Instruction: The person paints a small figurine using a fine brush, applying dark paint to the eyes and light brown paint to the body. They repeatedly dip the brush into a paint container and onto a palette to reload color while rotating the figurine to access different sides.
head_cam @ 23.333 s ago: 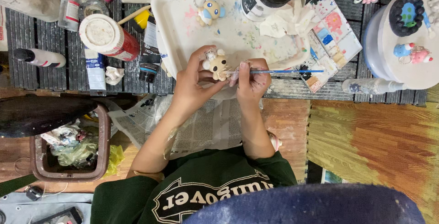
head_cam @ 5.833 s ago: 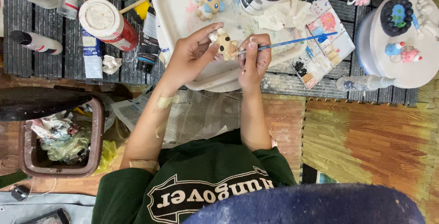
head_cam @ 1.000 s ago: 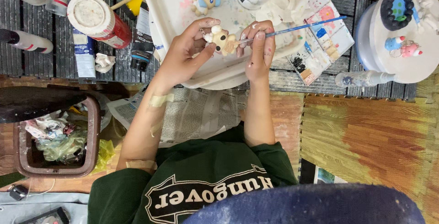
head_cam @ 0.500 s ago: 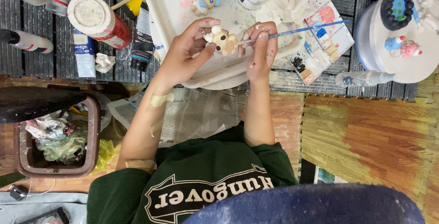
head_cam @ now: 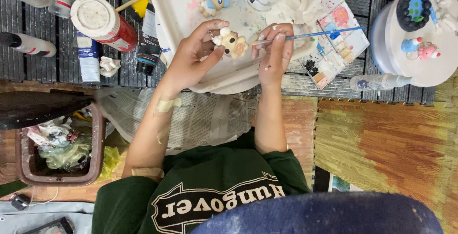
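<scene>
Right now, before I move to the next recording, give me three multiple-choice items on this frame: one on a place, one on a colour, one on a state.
1. Where is the small cream figurine held?
A. Over the white tray
B. Over the brown bin
C. On the round white stand

2. What colour is the handle of the paintbrush?
A. Red
B. Blue
C. Yellow

3. How is the left hand engaged?
A. Lying flat on the newspaper
B. Closed around a paint bottle
C. Gripping the figurine in its fingers

Answers:
1. A, the figurine sits above the white tray, far from the bin.
2. B, the thin handle running out from the right hand is blue.
3. C, thumb and fingers wrap the figurine while the brush tip meets it.
</scene>
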